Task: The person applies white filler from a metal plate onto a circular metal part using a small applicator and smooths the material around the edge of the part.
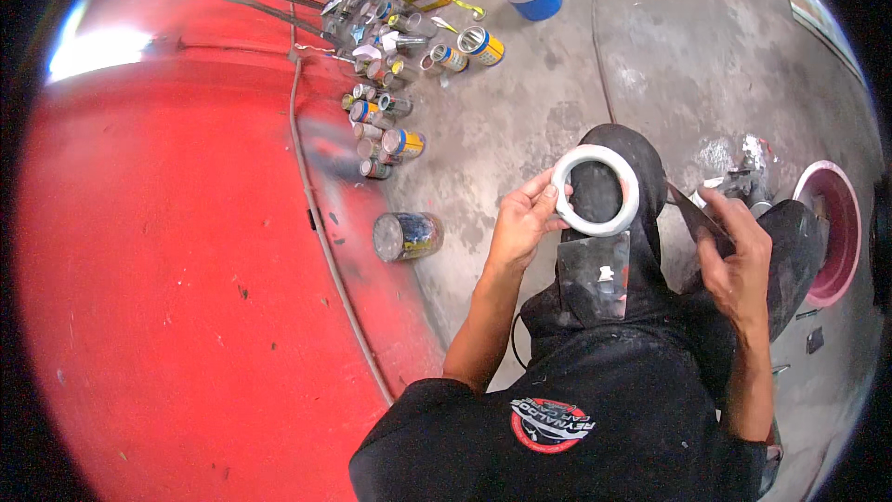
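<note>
Above my knee, my left hand (525, 223) pinches the left edge of a smooth whitish ring (596, 227) between thumb and fingers. A faint pinkish patch shows on the ring's right side. My right hand (737, 260) is closed on a thin, dark, flat blade-like piece (692, 214), which points toward the ring but stays apart from it; its exact kind is unclear. On my lap rests a flat greyish plate (578, 290) with a small white dab (607, 274) on it.
A red wall (186, 270) runs along the left, with a grey hose or cable (311, 195) beside it. Several cans (403, 142) crowd its base, and a paint-stained can (407, 236) stands nearer. A blue bucket (539, 4) stands ahead; a pink basin (851, 232) is at right.
</note>
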A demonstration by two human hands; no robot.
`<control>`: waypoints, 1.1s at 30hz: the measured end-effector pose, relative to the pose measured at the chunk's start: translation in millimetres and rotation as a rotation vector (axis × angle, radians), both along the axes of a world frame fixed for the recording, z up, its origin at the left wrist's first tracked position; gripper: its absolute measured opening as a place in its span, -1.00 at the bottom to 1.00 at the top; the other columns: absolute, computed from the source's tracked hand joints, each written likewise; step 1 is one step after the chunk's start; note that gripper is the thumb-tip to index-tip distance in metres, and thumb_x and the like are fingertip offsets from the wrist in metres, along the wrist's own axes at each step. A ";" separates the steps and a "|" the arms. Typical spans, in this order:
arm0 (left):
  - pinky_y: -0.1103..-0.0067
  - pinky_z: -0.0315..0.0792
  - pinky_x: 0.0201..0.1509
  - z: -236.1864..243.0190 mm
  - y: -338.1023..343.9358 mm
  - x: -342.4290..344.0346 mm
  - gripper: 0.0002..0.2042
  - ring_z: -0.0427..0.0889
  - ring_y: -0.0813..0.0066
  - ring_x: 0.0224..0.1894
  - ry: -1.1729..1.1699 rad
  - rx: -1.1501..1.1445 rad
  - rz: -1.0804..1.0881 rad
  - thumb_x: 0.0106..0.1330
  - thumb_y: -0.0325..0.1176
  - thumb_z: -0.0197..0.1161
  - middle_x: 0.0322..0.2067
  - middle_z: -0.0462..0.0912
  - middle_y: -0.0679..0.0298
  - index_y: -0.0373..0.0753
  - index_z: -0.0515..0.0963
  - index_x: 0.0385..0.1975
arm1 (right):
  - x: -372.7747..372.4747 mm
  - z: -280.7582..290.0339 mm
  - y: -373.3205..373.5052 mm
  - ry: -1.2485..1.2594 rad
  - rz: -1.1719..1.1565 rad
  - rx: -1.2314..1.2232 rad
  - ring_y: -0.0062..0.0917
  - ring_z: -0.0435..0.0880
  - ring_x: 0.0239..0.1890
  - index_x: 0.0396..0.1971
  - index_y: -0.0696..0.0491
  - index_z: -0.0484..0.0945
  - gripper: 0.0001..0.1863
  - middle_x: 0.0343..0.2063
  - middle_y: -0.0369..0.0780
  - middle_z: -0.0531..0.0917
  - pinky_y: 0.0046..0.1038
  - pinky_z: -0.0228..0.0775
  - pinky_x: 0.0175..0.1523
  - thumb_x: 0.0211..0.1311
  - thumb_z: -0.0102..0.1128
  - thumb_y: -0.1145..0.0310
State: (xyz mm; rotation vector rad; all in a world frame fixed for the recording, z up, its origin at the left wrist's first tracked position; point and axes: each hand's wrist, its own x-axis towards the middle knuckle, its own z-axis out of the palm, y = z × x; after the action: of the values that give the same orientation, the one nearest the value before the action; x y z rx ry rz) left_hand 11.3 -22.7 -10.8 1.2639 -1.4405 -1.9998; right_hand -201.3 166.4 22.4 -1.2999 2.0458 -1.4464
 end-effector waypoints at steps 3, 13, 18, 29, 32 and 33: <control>0.56 0.60 -0.22 1.7 -1.0 -2.7 -0.66 0.61 0.57 -0.26 -0.023 0.025 -0.018 0.40 -0.36 0.05 -0.21 0.61 0.30 -0.29 0.41 0.14 | 6.3 -11.6 2.5 0.218 0.034 -0.010 -0.27 0.54 -0.28 -0.09 0.15 0.55 -0.51 -0.33 -0.09 0.56 -0.38 0.39 -0.14 -0.16 0.07 0.73; 0.57 0.61 -0.24 -2.2 -3.0 -2.4 -0.66 0.61 0.59 -0.31 0.013 0.035 -0.032 0.39 -0.36 0.07 -0.24 0.61 0.31 -0.27 0.42 0.13 | 19.4 -32.7 5.7 0.577 0.061 -0.049 -0.31 0.48 -0.23 -0.02 0.10 0.56 -0.44 -0.29 -0.20 0.49 -0.32 0.32 -0.15 -0.21 0.12 0.58; 0.56 0.60 -0.23 -4.1 -4.5 -0.1 -0.65 0.60 0.58 -0.30 0.011 0.050 -0.022 0.39 -0.34 0.08 -0.23 0.60 0.30 -0.26 0.41 0.14 | 20.0 -30.3 -0.1 0.582 0.075 -0.071 -0.32 0.48 -0.22 -0.03 0.07 0.57 -0.44 -0.27 -0.20 0.50 -0.31 0.32 -0.14 -0.21 0.11 0.58; 0.57 0.58 -0.21 -4.7 -1.0 3.7 -0.62 0.60 0.56 -0.29 0.101 0.061 -0.004 0.38 -0.33 0.10 -0.21 0.59 0.28 -0.28 0.38 0.17 | 24.1 -25.3 -11.0 0.431 -0.119 -0.088 -0.28 0.49 -0.17 0.01 0.12 0.53 -0.47 -0.17 -0.12 0.51 -0.36 0.37 -0.07 -0.10 0.15 0.66; 0.58 0.57 -0.20 4.4 4.6 -0.2 -0.62 0.60 0.54 -0.29 0.090 0.012 0.005 0.38 -0.35 0.10 -0.20 0.59 0.26 -0.29 0.37 0.17 | 27.7 -13.2 -22.1 0.364 -0.222 -0.124 -0.27 0.49 -0.16 0.03 0.14 0.51 -0.51 -0.15 -0.09 0.51 -0.40 0.39 -0.06 0.00 0.16 0.68; 0.58 0.57 -0.20 7.9 6.6 -1.9 -0.62 0.60 0.54 -0.28 0.086 -0.008 0.010 0.38 -0.35 0.09 -0.19 0.59 0.26 -0.30 0.37 0.17 | 29.4 -11.5 -26.8 0.364 -0.240 -0.139 -0.27 0.49 -0.16 0.03 0.14 0.51 -0.52 -0.15 -0.09 0.50 -0.40 0.39 -0.06 0.01 0.16 0.68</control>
State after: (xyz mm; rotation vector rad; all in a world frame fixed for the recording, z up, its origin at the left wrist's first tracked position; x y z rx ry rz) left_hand 9.4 -16.0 -2.8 1.1644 -1.3973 -2.0149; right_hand -171.9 139.6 10.8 -1.5081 2.4438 -1.5711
